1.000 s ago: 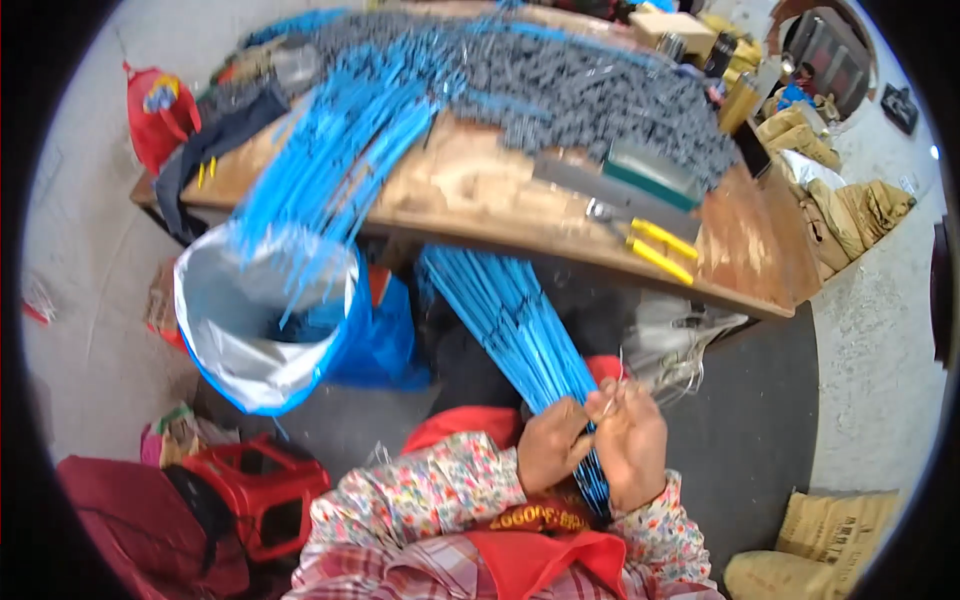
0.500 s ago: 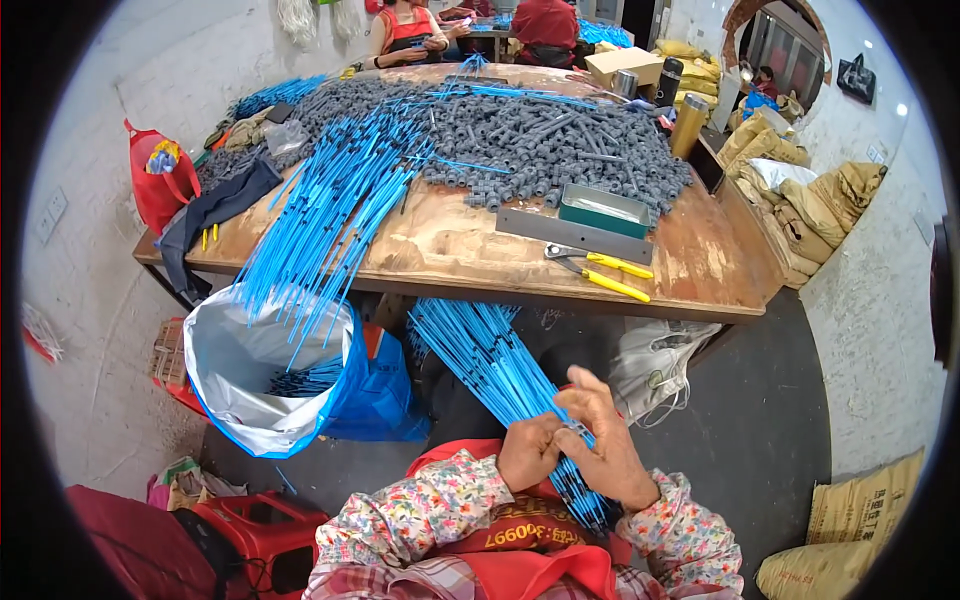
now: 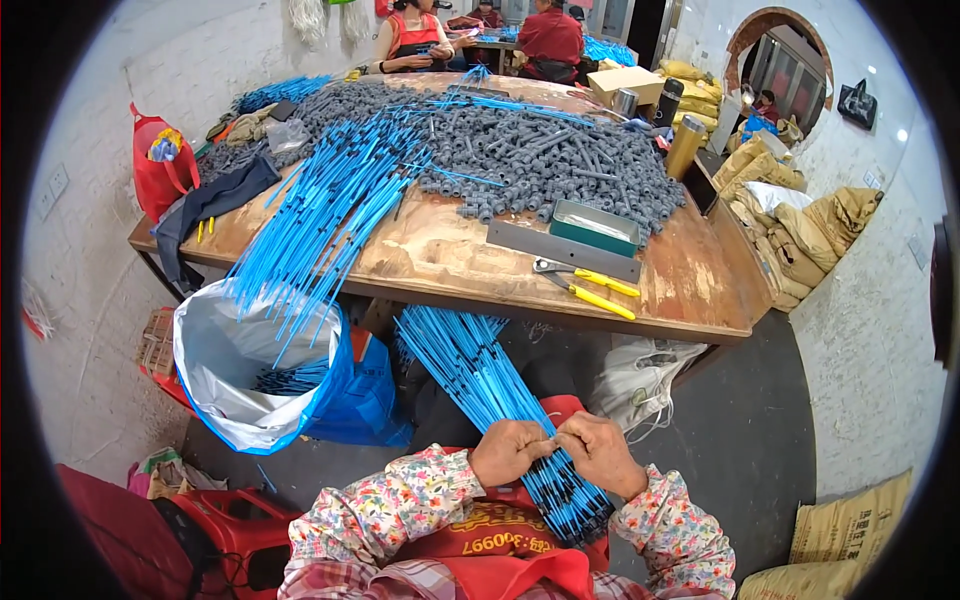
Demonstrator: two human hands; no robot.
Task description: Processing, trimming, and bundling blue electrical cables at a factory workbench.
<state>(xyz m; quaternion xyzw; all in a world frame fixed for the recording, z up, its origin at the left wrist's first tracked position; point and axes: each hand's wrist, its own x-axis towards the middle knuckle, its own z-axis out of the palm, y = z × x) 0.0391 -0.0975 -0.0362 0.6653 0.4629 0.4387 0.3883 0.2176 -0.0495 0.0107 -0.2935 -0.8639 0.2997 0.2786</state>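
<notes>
A thick bundle of thin blue rods with black bands (image 3: 470,365) lies across my lap, its black ends gathered towards my apron. Over the bundle my left hand (image 3: 510,452) and my right hand (image 3: 602,455) meet, thumbs and fingertips pinched close together. Whatever small piece sits between the fingertips is too hidden to make out. On the table, a large loose pile of the same blue rods (image 3: 325,210) hangs over the front edge. Below it stands a blue bag with a silvery lining (image 3: 250,425), with more rods inside.
Grey ribbed plastic fittings (image 3: 540,150) are heaped on the wooden table (image 3: 440,260). Near its front edge lie yellow-handled pliers (image 3: 590,285), a flat metal bar (image 3: 560,250) and a green tray (image 3: 595,232). A red stool (image 3: 230,520) stands at lower left. Other people sit beyond the table.
My right hand, with fingers raised and spread before, has closed and come against my left fingertips. My left hand shifted slightly left. The view has tilted a little.
</notes>
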